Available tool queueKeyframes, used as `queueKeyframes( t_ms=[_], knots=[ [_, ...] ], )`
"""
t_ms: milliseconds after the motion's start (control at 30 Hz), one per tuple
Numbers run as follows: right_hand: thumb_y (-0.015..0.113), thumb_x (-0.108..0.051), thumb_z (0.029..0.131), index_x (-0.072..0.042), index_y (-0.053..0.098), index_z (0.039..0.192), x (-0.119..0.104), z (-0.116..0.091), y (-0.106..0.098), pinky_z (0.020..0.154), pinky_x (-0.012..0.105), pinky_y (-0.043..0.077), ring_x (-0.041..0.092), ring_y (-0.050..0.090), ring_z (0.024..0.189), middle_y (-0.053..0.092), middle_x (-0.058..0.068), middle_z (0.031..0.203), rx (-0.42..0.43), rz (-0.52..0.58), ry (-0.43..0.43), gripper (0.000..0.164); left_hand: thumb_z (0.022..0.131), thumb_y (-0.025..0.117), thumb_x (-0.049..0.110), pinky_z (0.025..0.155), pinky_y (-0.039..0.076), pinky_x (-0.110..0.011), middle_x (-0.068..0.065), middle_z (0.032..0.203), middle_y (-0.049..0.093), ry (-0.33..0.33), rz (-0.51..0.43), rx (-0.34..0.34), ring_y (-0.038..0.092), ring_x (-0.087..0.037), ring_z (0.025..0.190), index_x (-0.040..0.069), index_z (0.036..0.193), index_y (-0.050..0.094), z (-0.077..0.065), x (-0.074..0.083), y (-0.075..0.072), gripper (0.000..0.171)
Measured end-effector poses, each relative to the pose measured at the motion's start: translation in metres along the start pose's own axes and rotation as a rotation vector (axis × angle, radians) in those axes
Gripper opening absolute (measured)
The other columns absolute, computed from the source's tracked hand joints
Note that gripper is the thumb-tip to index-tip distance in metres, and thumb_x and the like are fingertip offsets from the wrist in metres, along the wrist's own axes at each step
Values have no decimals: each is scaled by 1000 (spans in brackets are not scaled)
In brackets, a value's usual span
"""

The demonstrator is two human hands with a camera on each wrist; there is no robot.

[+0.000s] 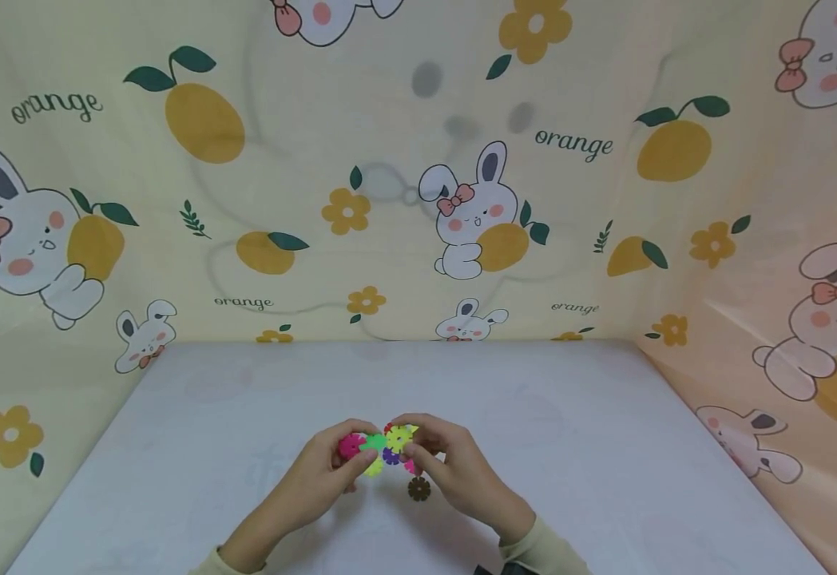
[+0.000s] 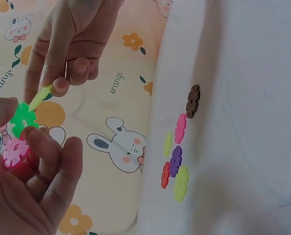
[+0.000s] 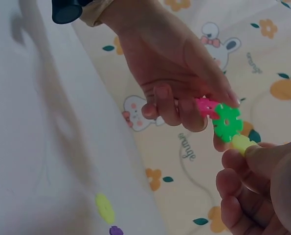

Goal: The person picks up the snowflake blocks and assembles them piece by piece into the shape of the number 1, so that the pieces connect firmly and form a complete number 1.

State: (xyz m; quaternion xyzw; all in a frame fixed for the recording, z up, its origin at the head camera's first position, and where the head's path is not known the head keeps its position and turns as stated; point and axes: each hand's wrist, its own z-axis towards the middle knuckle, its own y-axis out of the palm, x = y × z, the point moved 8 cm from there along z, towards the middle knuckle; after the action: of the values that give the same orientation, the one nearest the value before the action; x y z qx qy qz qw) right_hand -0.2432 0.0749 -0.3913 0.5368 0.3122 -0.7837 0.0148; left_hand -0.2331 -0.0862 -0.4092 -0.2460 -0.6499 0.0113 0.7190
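Above the white table, my left hand (image 1: 318,471) pinches a joined pair of notched plastic snowflake discs, one pink (image 2: 15,152) and one green (image 2: 23,120). The two are slotted together at an angle. Thumb and fingertips of my right hand (image 1: 462,463) pinch a yellow snowflake disc (image 3: 243,143). Its edge meets the rim of the green disc in both wrist views. My fingers cover part of the pink and yellow discs.
On the table below lie several loose snowflake discs: brown (image 2: 193,101), pink (image 2: 180,128), purple (image 2: 175,161), red (image 2: 165,175) and two yellow ones, the larger-looking yellow disc (image 2: 181,183) at one end. A printed cloth (image 1: 404,255) with rabbits and oranges hangs behind the table.
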Motion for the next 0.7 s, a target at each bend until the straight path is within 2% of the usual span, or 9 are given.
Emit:
queueKeyframes(
  t_ms=[133,400,533,700],
  knots=[
    [62,-22,101,-21,64,130,0,0,2,70,23,53,7,63,74,71,4,86,1,-16,-5,29,102,61,30,57,51,-23,-3,83,60,1,-20,-18,53,-8,59,8,125,61,0,0,0,33],
    [62,-22,101,-21,63,132,-1,0,5,71,22,54,8,65,76,71,1,87,-6,-40,-17,31,102,61,27,56,47,-21,-4,79,61,14,-2,-40,57,-9,62,8,126,60,-1,-1,2,31],
    [63,-21,100,-21,64,132,-1,0,5,70,22,54,11,65,76,70,0,85,-1,-50,-23,31,102,61,23,57,46,-20,-3,79,62,38,-34,-60,60,-9,64,6,127,60,-1,0,2,30],
    [65,-18,99,-19,66,132,-4,0,5,67,21,52,10,64,73,71,-1,83,16,-68,-45,33,103,60,18,55,44,-19,-8,78,62,84,-76,-88,60,-9,64,2,127,58,-2,1,4,29]
  ],
)
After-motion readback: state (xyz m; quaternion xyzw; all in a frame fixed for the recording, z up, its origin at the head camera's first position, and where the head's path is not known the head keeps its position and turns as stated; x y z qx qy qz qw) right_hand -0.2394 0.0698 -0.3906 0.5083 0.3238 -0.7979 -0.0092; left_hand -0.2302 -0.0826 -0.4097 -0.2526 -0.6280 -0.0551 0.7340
